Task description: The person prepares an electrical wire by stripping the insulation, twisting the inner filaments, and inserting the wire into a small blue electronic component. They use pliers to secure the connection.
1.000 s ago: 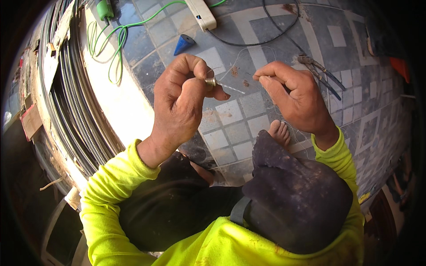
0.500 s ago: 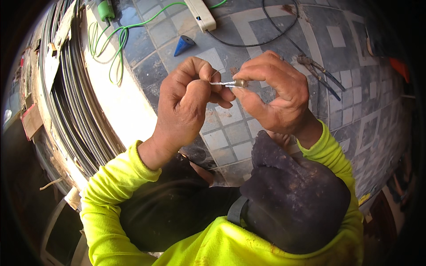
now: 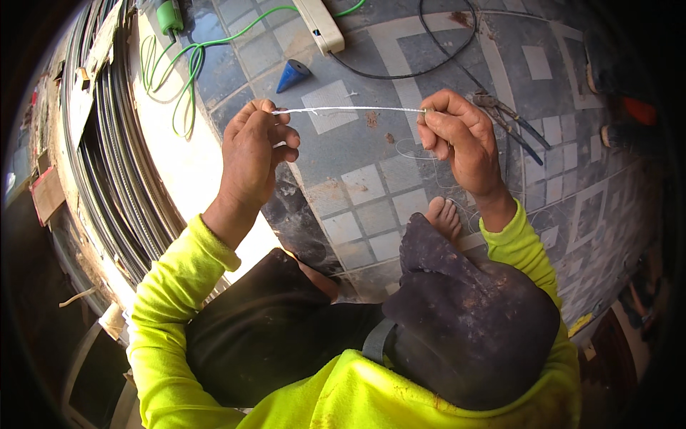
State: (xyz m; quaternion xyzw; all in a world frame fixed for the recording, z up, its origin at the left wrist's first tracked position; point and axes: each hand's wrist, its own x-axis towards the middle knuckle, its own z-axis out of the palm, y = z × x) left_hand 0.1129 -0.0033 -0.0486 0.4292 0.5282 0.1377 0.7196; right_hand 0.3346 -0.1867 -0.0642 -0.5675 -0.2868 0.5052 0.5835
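A thin white string is pulled nearly straight and level between my two hands above the tiled floor. My left hand pinches its left end between thumb and forefinger, the other fingers curled loosely. At the other end, my right hand grips the string with thumb and fingertips. What else may sit inside either pinch is hidden. A fine thread loops below the right fingers toward my bare foot. On the floor beyond the string stands or lies a small blue cone.
Pliers with dark handles lie on the floor at right. A white power strip with a black cable is at the far side, near a green cord and a green tool. Long dark rods or cables run along the left.
My hands have moved apart, left hand leftward and right hand rightward, drawing the string out between them. The small ridged brass-coloured piece pinched by the right hand no longer shows.
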